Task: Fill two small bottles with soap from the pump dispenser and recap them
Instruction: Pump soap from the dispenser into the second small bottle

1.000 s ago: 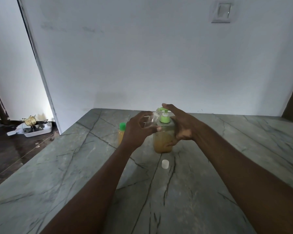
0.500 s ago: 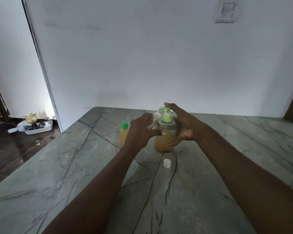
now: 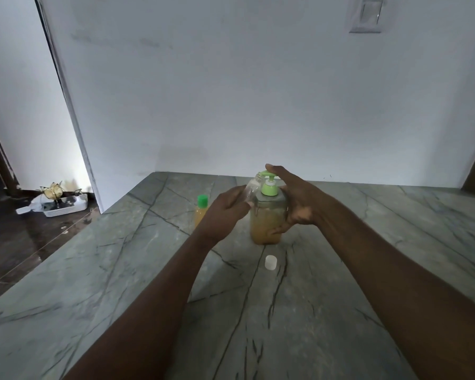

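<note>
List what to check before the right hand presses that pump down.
1. Left hand grips the clear bottle: ok.
2. Clear bottle's mouth sits under the green spout: cannot tell; they are close, but exact alignment is unclear.
3. Right hand holds the pump dispenser, one finger on top of the pump and thumb against the jar: ok.
4. Soap left in the dispenser: ok, amber soap fills its lower part.
5. White cap ready on the table, in front of the dispenser: ok.
6. Green-capped bottle upright, filled, behind the left hand: ok.
</note>
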